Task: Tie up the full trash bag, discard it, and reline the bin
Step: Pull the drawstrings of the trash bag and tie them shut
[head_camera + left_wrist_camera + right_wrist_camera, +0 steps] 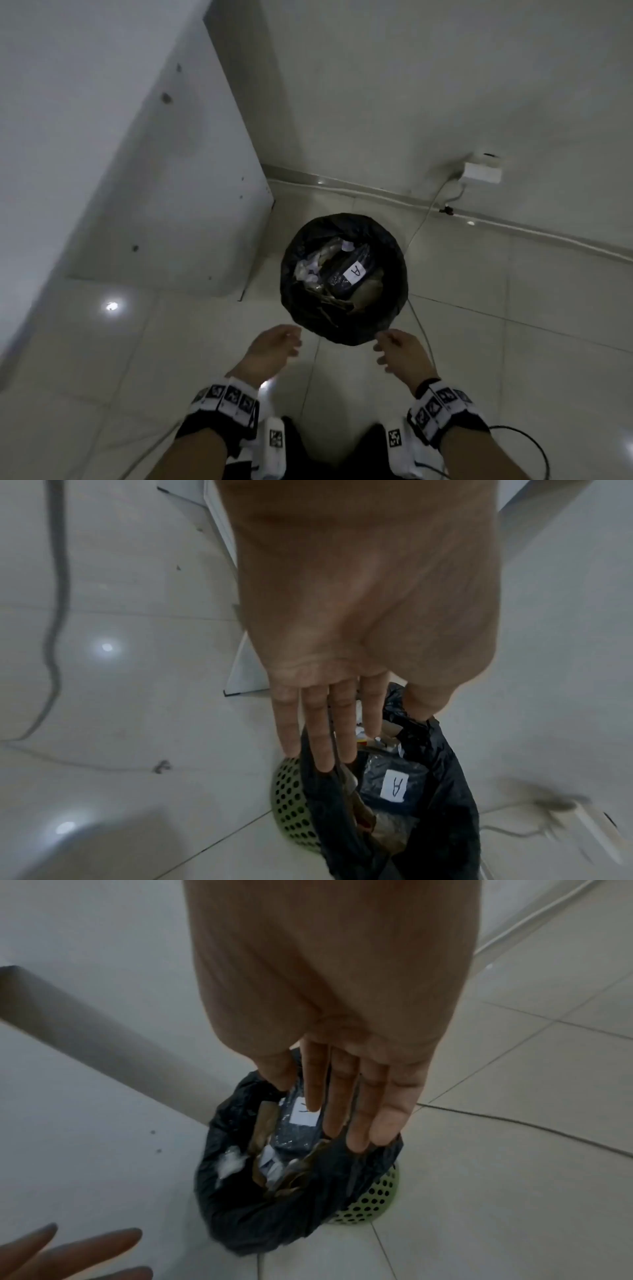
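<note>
The tiled floor point(513, 325) is filling most of the head view, with a pale wall point(411, 85) running across the 12 o'clock side and a white cabinet panel point(154, 205) slanting in from 10 o'clock. Near the middle, just toward 12 o'clock from the hands, the bin point(291, 804) is standing upright on the tiles; in the wrist views it is showing as a green basket with round holes. The black trash bag point(394, 274) is lining it, its mouth lying open and folded over the rim, and it is sitting full of crumpled rubbish, including a dark packet carrying a white label point(354, 272) marked with the letter A.

A thin cable point(424, 212) is trailing down from a white box point(481, 173) on the wall at 1 o'clock and running along the floor past the bin's 3 o'clock side.

The left hand point(274, 349) is hovering at 7 o'clock of the bin and the right hand point(400, 353) at 5 o'clock, both just short of the bag's near edge. Both are spread wide, fingers straight and slightly parted, holding nothing. Whether any fingertip is actually touching the plastic I cannot tell: the wrist views are overlapping fingers and bag, while the head view is showing a small gap. Marker-covered wrist bands point(226, 399) are wrapping both forearms.
</note>
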Demonstrator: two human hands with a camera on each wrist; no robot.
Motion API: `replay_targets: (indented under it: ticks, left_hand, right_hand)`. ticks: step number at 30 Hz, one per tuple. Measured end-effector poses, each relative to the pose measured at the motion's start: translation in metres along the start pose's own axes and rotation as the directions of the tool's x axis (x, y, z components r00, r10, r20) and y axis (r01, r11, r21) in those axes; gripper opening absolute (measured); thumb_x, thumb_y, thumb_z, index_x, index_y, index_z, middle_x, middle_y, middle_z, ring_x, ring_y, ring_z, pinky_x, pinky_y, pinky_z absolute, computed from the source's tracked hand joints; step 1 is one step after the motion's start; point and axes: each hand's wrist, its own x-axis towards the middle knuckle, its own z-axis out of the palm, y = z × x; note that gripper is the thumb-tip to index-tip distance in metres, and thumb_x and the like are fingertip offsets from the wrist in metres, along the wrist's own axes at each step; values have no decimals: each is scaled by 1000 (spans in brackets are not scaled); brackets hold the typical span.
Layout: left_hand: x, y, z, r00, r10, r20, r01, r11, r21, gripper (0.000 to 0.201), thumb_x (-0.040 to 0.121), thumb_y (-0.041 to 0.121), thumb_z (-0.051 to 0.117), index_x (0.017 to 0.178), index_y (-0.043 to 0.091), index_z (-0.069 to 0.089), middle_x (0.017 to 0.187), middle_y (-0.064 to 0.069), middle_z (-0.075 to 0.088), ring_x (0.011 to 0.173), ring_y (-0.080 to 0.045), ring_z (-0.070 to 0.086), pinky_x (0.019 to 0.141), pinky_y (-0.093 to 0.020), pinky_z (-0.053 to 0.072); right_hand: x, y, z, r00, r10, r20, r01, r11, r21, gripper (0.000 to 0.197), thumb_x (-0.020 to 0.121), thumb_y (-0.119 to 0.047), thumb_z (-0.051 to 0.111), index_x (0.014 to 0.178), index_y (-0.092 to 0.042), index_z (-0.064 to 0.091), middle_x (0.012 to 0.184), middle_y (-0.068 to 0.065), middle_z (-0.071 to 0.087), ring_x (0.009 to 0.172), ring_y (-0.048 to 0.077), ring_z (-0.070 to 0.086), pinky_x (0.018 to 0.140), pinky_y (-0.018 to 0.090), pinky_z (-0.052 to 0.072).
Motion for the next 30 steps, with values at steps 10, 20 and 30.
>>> replay_targets:
  ticks: [10, 20, 30]
  left_hand:
    - [159, -48, 16, 845, 149, -513, -90, 986, 139, 44, 94, 53, 51, 91, 10, 54, 85, -7, 63, 90, -29, 63, 69, -32, 42]
    - [165, -58, 25, 980, -84, -178, -63, 722, -689, 60, 97, 64, 34, 118, 17, 65, 116, -13, 69, 109, -34, 63, 92, -52, 53]
    - [142, -32, 1, 954, -143, -265, -59, 774, -630, 20, 96, 30, 60, 104, 12, 64, 103, -11, 71, 90, -28, 66, 72, -41, 55]
  right_hand:
    - [123, 62, 30, 939, 89, -333, 143, 778, 612, 62, 92, -53, 61, 85, 9, 58, 94, 29, 69, 91, 38, 70, 76, 48, 62]
    - [128, 74, 55, 998, 6, 63, -62, 287, 956, 40, 101, -34, 44, 129, -13, 63, 128, 14, 66, 111, 33, 64, 80, 40, 57]
    - [91, 58, 48, 966, 108, -237, 180, 377, 908, 14, 100, -15, 54, 103, -12, 67, 94, 6, 70, 90, 24, 66, 84, 43, 56]
